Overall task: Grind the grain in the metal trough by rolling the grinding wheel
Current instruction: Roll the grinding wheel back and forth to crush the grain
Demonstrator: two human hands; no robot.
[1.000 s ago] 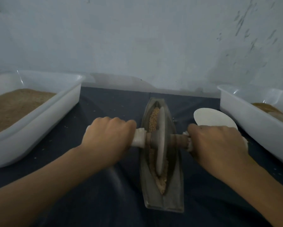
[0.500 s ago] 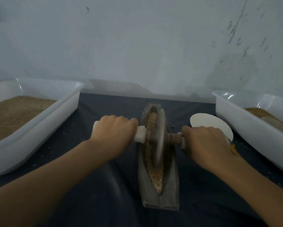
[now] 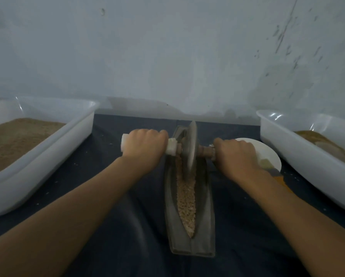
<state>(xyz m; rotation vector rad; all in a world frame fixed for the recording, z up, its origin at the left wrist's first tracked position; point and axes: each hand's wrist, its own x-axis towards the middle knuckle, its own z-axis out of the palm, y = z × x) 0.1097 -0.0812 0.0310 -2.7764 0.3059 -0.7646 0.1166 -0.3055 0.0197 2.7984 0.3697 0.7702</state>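
Two hands on one axle: left hand (image 3: 144, 145) wraps the white handle, right hand (image 3: 235, 154) wraps the opposite end, fingers curled fully round. Grinding wheel (image 3: 191, 148) stands upright at the far end of the metal trough (image 3: 204, 216); grain (image 3: 185, 198) lies along the groove toward the near tip. Best practice, judged: even downward pressure both sides, wheel kept vertical, stroke stopped short of either tip. Room: white tubs, left (image 3: 53, 156) and right (image 3: 299, 160), flank the counter (image 3: 117, 226); white dish (image 3: 267, 154) sits just beside the right hand.
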